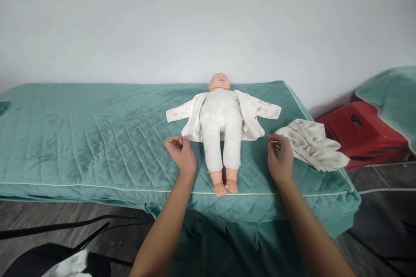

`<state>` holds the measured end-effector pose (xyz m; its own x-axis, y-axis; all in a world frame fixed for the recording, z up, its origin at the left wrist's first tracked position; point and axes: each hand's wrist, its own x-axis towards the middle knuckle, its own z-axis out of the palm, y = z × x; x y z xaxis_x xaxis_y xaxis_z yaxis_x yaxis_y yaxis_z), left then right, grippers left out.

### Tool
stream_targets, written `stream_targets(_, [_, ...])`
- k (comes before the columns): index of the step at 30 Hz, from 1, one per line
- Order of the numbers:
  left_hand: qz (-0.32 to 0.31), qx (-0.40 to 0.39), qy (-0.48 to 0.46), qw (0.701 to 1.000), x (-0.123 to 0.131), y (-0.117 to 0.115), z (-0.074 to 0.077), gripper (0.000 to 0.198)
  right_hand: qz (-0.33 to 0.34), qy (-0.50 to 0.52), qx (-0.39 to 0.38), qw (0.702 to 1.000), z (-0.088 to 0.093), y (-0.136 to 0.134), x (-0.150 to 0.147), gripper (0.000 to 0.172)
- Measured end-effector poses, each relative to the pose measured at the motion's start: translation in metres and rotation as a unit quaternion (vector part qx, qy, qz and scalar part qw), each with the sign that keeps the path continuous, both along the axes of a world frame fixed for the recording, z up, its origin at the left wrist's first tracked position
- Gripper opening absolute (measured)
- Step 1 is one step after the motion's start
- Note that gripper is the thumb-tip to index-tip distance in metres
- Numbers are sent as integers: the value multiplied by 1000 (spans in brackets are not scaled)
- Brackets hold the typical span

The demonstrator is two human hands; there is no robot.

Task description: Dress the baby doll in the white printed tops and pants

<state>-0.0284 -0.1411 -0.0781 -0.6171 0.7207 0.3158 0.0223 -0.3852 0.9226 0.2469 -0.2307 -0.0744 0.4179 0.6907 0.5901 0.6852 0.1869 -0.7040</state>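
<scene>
A baby doll lies on its back, its head toward the wall and its bare feet toward me. Its torso and legs are white and soft-looking. Under it a white patterned baby jacket is spread, front undone and sleeves out to both sides. My left hand is just below the jacket's left lower corner, fingers loosely curled, with nothing visible in it. Right of the doll's legs, my right hand is half curled, thumb apart from the fingers. It overlaps the edge of a crumpled pale patterned cloth garment; contact is unclear.
A green quilted cover with pale piping drapes the bed against a white wall. At right stands a red plastic stool, partly under green cloth. Black straps and a dark object lie at lower left.
</scene>
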Motion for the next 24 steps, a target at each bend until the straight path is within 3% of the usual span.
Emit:
stream_targets(3, [-28, 9, 18, 999, 2, -6, 3, 22, -35, -191, -45, 980, 2, -22, 21, 27])
stream_targets(8, [-91, -16, 64, 994, -4, -19, -2, 19, -162, -363, -192, 897, 10, -58, 69, 40])
stream_targets(11, [-179, -44, 169, 968, -12, -42, -5, 9, -159, -412, -261, 858, 18, -71, 98, 44])
stream_targets(14, [-264, -34, 279, 923, -18, -75, -3, 11, -113, -428, -313, 840, 27, -73, 116, 38])
stream_targets(16, [-293, -18, 316, 902, -20, -93, 2, 15, -77, -416, -303, 854, 34, -70, 114, 36])
stream_targets(19, [-253, -22, 298, 920, -23, -92, 9, 22, 10, -331, -223, 917, 43, -58, 92, 38])
stream_targets(21, [-194, -45, 257, 946, -29, -69, 12, 23, 62, -247, -178, 951, 47, -44, 71, 41])
stream_targets(24, [-149, -114, 192, 963, -40, -15, 12, 32, 95, -116, -168, 974, 45, -11, 46, 48])
